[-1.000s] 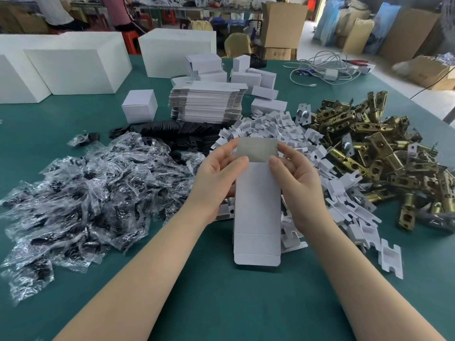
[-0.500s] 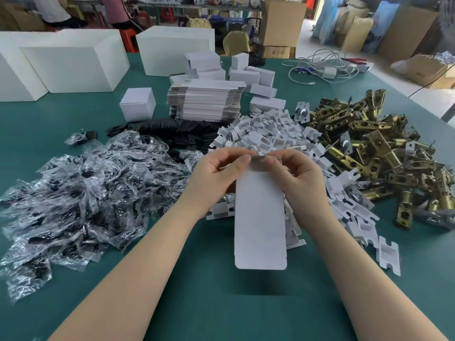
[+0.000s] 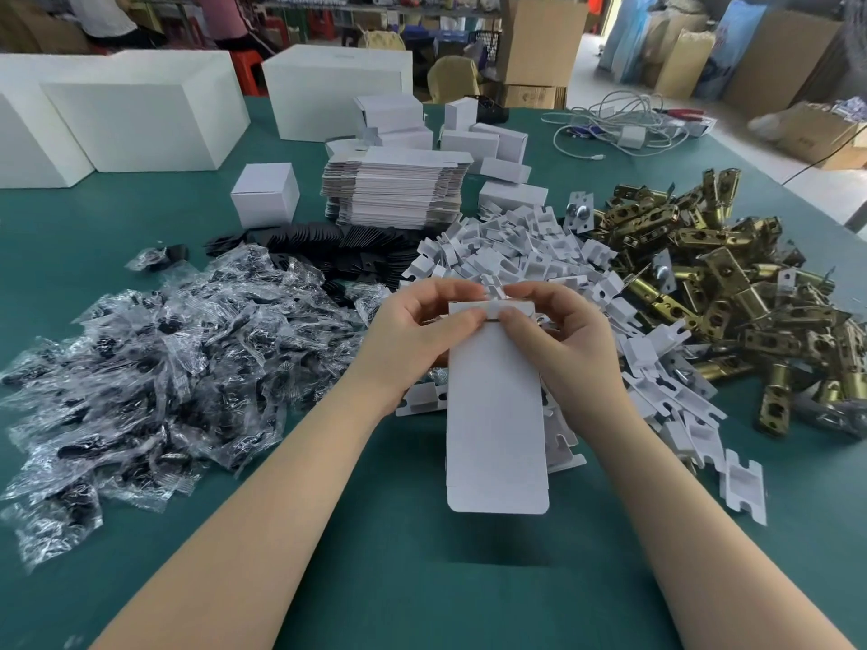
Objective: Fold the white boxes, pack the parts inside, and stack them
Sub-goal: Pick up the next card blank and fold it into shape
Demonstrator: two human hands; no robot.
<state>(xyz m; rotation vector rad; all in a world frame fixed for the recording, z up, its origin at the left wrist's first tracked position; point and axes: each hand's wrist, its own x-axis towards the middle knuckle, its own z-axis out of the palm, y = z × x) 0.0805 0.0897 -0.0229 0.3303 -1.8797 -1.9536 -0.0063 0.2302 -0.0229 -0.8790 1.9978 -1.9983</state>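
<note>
Here, blank white box (image 3: 496,405), no txt.

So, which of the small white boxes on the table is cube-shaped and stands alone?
The cube box, left of the flat carton stack. The other small boxes are oblong and crowd together behind the stack.

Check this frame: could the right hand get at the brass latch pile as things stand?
Probably not at once: the right hand and left hand both pinch the white box. Once freed, the brass latch pile lies uncovered to its right, nothing between.
</note>
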